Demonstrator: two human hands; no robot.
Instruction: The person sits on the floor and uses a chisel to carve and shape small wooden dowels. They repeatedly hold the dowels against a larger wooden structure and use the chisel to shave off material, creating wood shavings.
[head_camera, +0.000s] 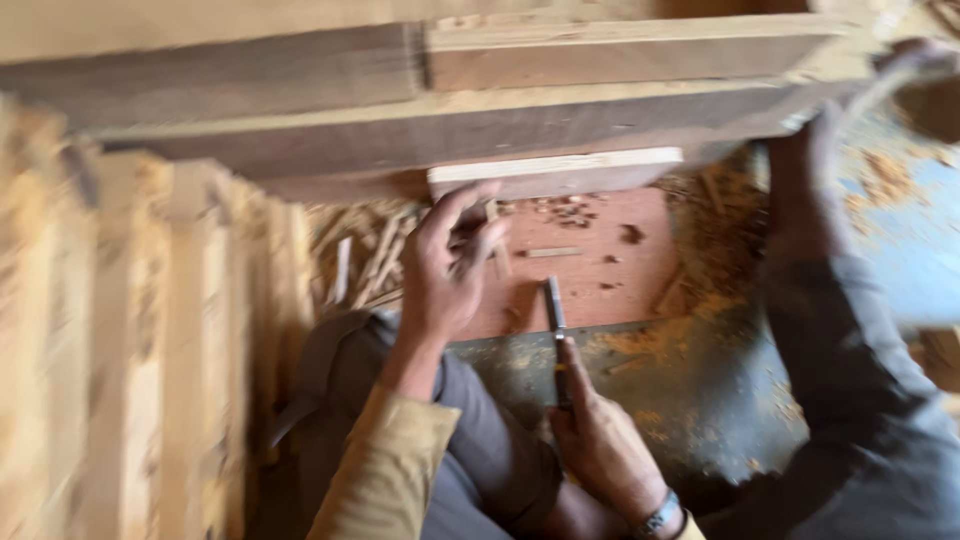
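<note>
Here I count two hands of mine: my right hand (605, 445) keeps a closed grip on one chisel (556, 335), blade over the red board (600, 265); my left hand (445, 265) hovers half-open beside one pale plank (555, 170).

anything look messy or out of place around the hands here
Yes. Sawdust and wood scraps lie strewn over the red board and the dark floor beside it. The right hand holds a narrow metal tool pointing at the board; the left hand is raised, fingers spread. The picture is motion-blurred.
</note>
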